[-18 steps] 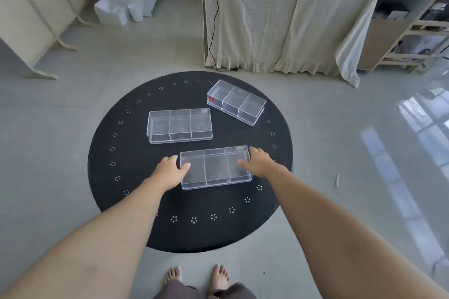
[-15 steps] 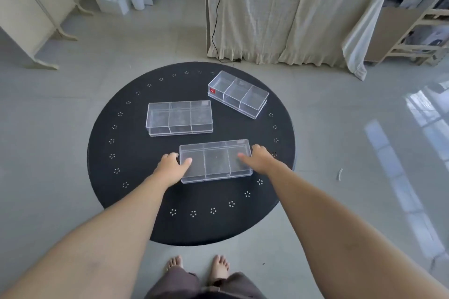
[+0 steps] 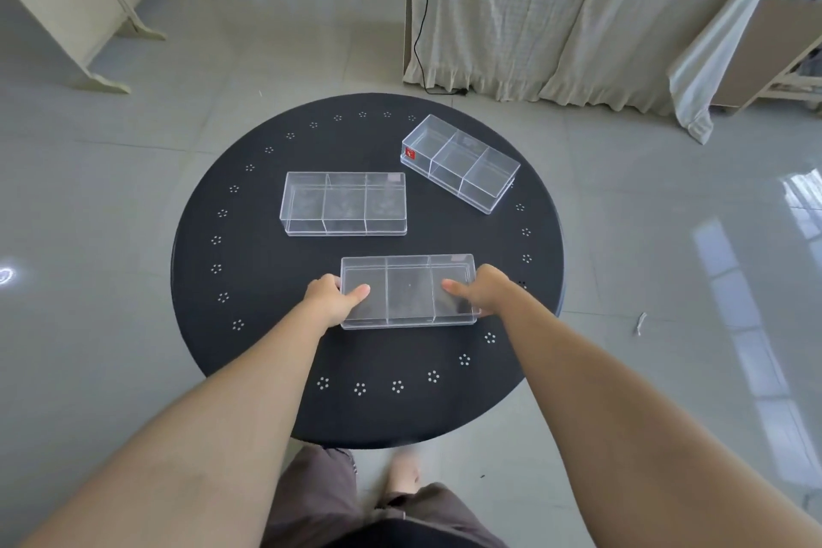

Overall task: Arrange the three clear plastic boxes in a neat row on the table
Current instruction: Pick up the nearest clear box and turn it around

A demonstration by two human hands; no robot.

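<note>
Item: near box (image 3: 408, 290) — clear plastic, three compartments, lying flat near the front of the round black tabletop (image 3: 267, 369). Left hand (image 3: 330, 297) clamps its left end, thumb over the rim into the end compartment; right hand (image 3: 482, 290) clamps the right end likewise. Fingers of both hands closed on the box.

Item: middle box (image 3: 343, 203) — same pattern, set square behind and to the left of the held one, apart from it, untouched.

Item: far box (image 3: 460, 162) — same pattern, small red label at its left end, lying askew toward the back right of the tabletop, well apart from the other two.

Risks, as judged:
- Smooth plastic held only at the ends may slip or twist, leaving the near box crooked.
- A push forward could knock the middle box out of square.
- The far box sits near the rim; a careless nudge could send it off the edge.
- The row stays ragged unless the far box is turned.

Obscured: the fingers beyond each thumb are hidden behind the box ends. Whether the near box rests on the tabletop or is lifted clear — cannot tell. Transparent walls make edges and any lids hard to read. The label's print is too small to read.
</note>
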